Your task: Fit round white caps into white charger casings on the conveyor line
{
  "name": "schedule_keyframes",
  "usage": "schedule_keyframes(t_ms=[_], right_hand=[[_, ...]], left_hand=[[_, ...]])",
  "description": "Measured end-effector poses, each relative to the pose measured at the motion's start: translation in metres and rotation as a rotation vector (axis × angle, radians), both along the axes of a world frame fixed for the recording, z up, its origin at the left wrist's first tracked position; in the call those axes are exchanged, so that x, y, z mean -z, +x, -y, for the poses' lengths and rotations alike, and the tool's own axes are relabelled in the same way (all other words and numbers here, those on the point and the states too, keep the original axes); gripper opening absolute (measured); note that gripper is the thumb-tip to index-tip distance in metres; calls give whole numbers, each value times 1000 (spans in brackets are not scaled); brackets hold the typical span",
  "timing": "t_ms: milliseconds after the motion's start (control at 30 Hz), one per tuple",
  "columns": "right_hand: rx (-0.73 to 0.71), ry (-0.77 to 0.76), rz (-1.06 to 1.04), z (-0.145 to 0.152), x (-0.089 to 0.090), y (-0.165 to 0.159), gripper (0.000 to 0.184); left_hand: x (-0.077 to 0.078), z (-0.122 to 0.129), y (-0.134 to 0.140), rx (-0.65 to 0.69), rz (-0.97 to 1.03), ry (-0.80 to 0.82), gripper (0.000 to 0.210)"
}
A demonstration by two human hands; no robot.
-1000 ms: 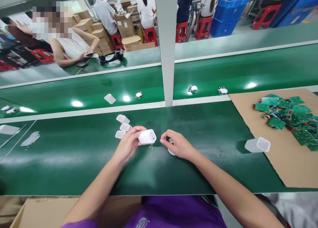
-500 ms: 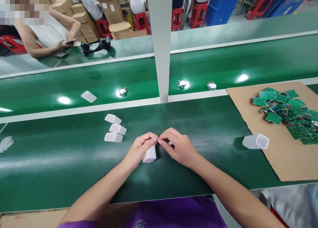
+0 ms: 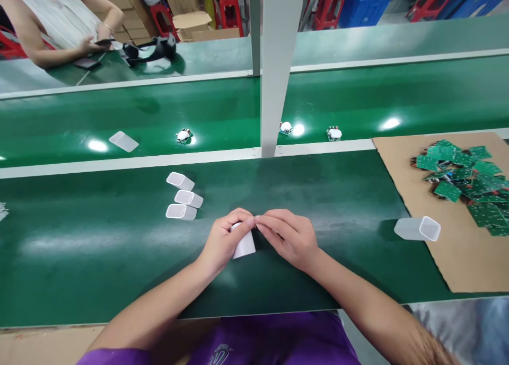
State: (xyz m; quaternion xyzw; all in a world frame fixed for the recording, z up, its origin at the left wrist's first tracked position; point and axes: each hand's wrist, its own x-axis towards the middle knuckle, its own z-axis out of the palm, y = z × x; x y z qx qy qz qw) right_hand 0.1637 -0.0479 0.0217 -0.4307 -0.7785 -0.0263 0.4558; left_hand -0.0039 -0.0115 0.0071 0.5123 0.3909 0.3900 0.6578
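Note:
My left hand is closed around a white plastic sleeve, which sticks out below the thumb above the green table. Its far end is covered by my fingers. Right beside it, my right hand is closed in a pinch, thumb and forefinger together, its tips meeting the left fingertips. Whatever it pinches, if anything, is hidden. Up and to the left lie three similar open-ended white sleeves in a cluster. Another white sleeve lies at the right, its open end over the cardboard edge.
A cardboard sheet at the right bears a heap of green circuit boards. Behind a pale rail, a green belt carries several small boards and a white sleeve. A grey post rises ahead. Across sits a person with a phone.
The view has shifted slightly. The white sleeve in my left hand has turned, showing a flat side. My right fingertips have come closer together, against the left ones.

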Motion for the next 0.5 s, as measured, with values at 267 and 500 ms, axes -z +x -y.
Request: schedule_keyframes(t_ms=[267, 500], right_hand=[[35, -27, -30, -2, 4, -2, 7], [43, 59, 139, -2, 5, 4, 8]], left_hand=[[2, 1, 2, -47, -65, 20, 28], [0, -3, -1, -57, -154, 170, 22]])
